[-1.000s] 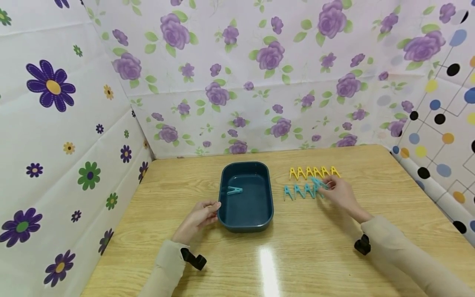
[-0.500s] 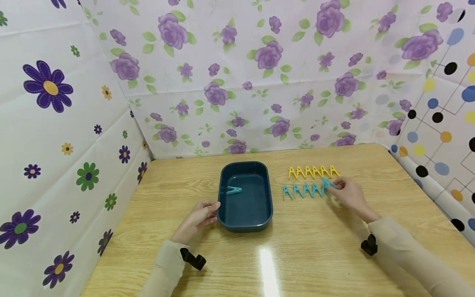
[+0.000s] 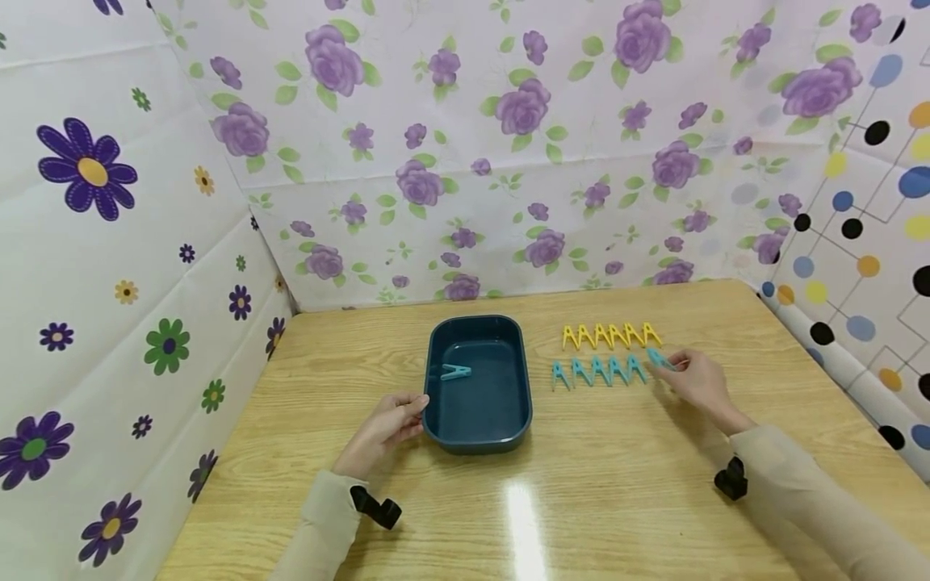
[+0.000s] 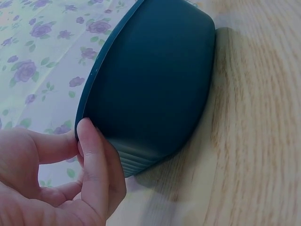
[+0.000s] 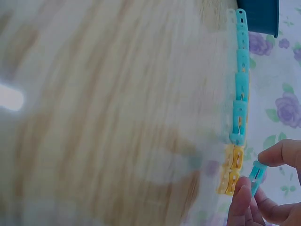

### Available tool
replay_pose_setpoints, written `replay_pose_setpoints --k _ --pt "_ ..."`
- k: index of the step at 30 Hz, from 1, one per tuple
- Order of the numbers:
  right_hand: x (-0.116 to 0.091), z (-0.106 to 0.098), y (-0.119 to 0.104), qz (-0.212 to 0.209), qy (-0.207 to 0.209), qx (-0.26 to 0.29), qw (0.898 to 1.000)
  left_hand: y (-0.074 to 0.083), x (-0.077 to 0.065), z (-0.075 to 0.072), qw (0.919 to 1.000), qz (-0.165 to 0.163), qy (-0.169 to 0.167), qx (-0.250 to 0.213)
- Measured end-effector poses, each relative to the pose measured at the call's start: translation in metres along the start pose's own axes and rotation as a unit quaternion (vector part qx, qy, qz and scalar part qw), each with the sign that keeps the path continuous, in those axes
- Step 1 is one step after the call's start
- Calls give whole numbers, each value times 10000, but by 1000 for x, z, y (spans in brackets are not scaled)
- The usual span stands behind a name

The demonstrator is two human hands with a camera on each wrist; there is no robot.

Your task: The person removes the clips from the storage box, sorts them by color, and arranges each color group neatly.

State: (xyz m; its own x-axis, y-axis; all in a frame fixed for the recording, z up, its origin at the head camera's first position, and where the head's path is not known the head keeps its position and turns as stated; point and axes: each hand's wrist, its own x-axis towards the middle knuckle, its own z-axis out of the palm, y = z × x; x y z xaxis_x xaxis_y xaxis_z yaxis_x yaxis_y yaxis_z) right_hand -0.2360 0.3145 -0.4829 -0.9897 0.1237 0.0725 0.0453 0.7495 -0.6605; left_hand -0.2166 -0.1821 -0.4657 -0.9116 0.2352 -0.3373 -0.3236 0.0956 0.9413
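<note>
In the head view my left hand [image 3: 385,432] holds the near-left corner of a dark teal plastic bin [image 3: 475,444], and the left wrist view shows thumb and fingers pinching its rim [image 4: 87,89]. One light-blue clothespin [image 3: 455,372] lies inside the bin. My right hand [image 3: 701,387] pinches another light-blue clothespin [image 5: 257,175] between thumb and fingers. It is at the right end of a row of light-blue clothespins [image 3: 598,371] standing on their open legs. Behind them stands a matching row of yellow clothespins [image 3: 613,335].
The wooden table [image 3: 581,500] carries everything, with a light reflection near its front. Flowered cloth [image 3: 465,161] hangs behind it, and patterned sheets rise at the left and right sides. Both wrists wear black camera bands.
My right hand has moved to the right along the blue row with its clothespin, and the standing clothespins it overlapped now show fully. My left hand stays on the bin.
</note>
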Motion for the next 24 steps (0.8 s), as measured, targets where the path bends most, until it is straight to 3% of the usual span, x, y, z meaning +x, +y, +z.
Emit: replay_pose_setpoints --k 13,24 --pt "5 -1 6 275 -429 -211 9985 0 -2 0 10000 -15 40 -33" --pt "13 0 1 260 -726 -302 9966 0 0 -1 10000 -10 17 74"
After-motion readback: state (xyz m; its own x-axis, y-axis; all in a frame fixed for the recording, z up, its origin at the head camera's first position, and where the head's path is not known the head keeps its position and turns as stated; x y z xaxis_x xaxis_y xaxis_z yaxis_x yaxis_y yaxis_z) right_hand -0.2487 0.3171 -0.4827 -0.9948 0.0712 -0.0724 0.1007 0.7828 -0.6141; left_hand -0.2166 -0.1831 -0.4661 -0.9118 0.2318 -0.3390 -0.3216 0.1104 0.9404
